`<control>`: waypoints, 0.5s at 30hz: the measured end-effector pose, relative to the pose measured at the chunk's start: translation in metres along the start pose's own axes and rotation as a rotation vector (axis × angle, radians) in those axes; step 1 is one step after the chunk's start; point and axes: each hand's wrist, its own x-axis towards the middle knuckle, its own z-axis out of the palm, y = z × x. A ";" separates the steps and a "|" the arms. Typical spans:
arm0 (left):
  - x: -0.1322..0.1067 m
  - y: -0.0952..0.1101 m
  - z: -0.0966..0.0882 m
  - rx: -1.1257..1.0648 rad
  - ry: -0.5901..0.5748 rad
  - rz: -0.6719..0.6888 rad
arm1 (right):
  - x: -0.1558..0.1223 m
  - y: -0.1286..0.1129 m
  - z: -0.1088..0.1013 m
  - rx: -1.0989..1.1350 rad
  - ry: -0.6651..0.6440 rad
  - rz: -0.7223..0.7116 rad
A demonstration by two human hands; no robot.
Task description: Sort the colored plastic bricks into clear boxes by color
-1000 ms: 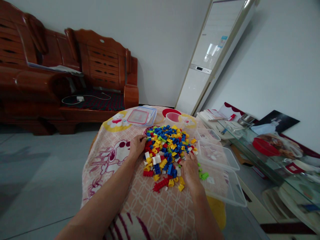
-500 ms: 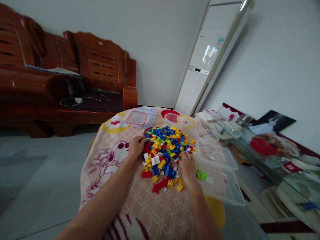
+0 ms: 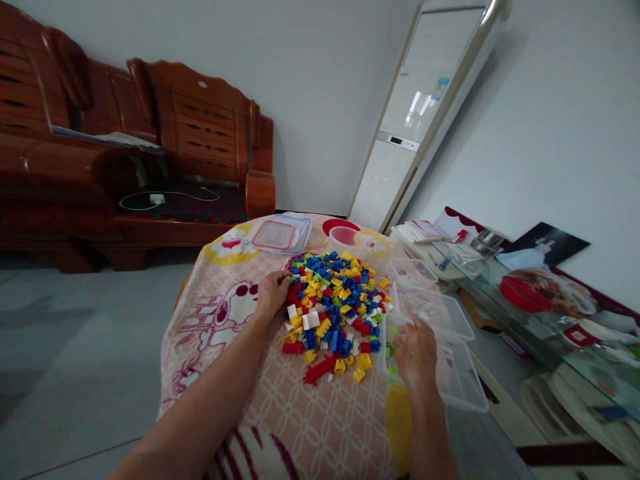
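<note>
A heap of small toy bricks [image 3: 334, 300] in blue, yellow, red, white and green lies on a pink cartoon-print cloth [image 3: 235, 313] over a table. My left hand [image 3: 273, 291] rests at the heap's left edge, fingers curled against the bricks. My right hand [image 3: 418, 352] hangs over the nearest clear plastic box [image 3: 463, 383], back towards me, fingers bent down and hidden. A few green bricks [image 3: 389, 348] lie in that box beside the hand.
Two more clear boxes [image 3: 433, 301] stand along the table's right side. Stacked lids [image 3: 278, 235] and a red bowl [image 3: 343, 231] sit at the far edge. A wooden sofa [image 3: 125, 167] stands at the left, a glass shelf [image 3: 550, 313] with clutter at the right.
My right hand has left the heap's right edge and moved right, over the nearest clear box. The left hand has stayed at the heap's left edge.
</note>
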 end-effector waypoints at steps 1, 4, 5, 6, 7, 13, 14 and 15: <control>0.000 0.000 0.000 0.002 0.002 0.007 | 0.000 -0.001 0.000 0.013 -0.002 -0.026; -0.001 0.000 0.000 0.006 0.002 0.005 | 0.001 -0.014 0.000 0.065 -0.070 -0.157; -0.001 0.000 0.000 0.003 0.004 0.001 | 0.002 -0.020 -0.001 0.065 -0.111 -0.189; -0.001 0.000 0.000 0.000 0.006 -0.002 | 0.002 -0.026 -0.003 0.051 -0.157 -0.209; 0.000 -0.001 0.000 -0.002 0.008 -0.002 | 0.003 -0.031 -0.005 0.027 -0.205 -0.219; 0.001 -0.004 0.002 -0.001 -0.008 -0.005 | 0.003 -0.044 -0.012 -0.111 -0.391 -0.228; 0.002 -0.004 0.002 0.003 -0.012 -0.010 | 0.003 -0.044 -0.011 -0.114 -0.403 -0.226; 0.002 -0.004 0.002 0.006 -0.016 -0.015 | 0.003 -0.044 -0.009 -0.114 -0.412 -0.223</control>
